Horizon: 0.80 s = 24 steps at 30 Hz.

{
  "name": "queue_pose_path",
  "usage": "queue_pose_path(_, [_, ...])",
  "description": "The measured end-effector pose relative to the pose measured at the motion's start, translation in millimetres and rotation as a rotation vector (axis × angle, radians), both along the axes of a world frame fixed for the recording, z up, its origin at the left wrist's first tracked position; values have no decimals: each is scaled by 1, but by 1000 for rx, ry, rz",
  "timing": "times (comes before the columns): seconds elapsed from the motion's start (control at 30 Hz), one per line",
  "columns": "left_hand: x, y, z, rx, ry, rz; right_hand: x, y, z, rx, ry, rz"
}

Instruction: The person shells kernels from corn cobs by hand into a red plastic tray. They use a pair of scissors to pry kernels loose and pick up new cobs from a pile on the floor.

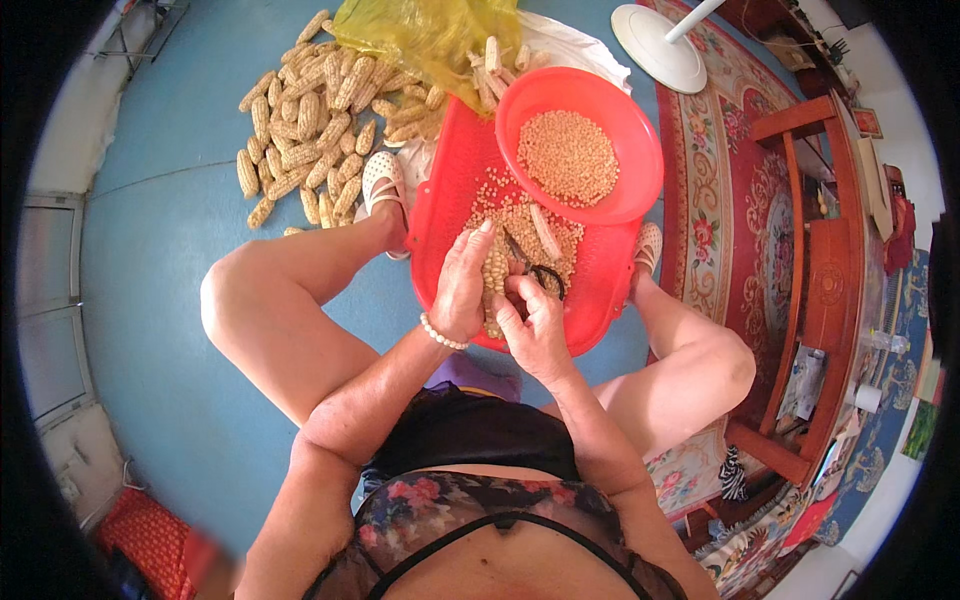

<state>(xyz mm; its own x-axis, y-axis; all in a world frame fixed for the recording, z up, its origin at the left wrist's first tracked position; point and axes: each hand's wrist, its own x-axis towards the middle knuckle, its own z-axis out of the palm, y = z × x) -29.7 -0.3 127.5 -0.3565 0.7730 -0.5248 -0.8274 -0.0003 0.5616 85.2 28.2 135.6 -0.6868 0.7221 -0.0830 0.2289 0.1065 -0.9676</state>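
An ear of dried corn [494,271] is held over a red plastic tray [442,202] between my hands. Along its left side lies my left hand [459,289], palm against the cob, fingers pointing forward, a beaded bracelet at the wrist. From the right, the thumb and fingers of my right hand [538,326] press on the cob's lower part. Scissors with black handles [551,277] are just beyond the right fingers; whether those fingers touch them I cannot tell. Loose corn kernels [566,247] cover the middle of the tray, and a stripped cob [545,232] rests on them.
A red basin [645,150] of kernels [568,157] sits on the tray's far right. Unshelled ears [307,112] are heaped on the blue floor at far left. Beyond the tray are a yellow plastic bag [427,34] and stripped cobs [491,67]. Right stands a wooden table [825,277] on a patterned carpet [701,187].
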Motion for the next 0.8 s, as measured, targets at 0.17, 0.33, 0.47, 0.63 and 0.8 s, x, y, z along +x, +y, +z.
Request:
queue_pose_path(0.17, [3,-1,4,-11,85,11,3,-3,-8,17,65,1])
queue_pose_path(0.33, [0,-4,-1,4,169,-41,2,-4,-7,-103,74,-75])
queue_pose_path(0.47, [1,-3,9,-39,176,-41,3,-5,-9,-362,163,-123])
queue_pose_path(0.63, [5,-2,3,-17,224,-20,2,-3,-15,-282,101,-61])
queue_pose_path(0.8, [4,-4,-8,-5,311,-40,3,-1,-12,-312,103,-52])
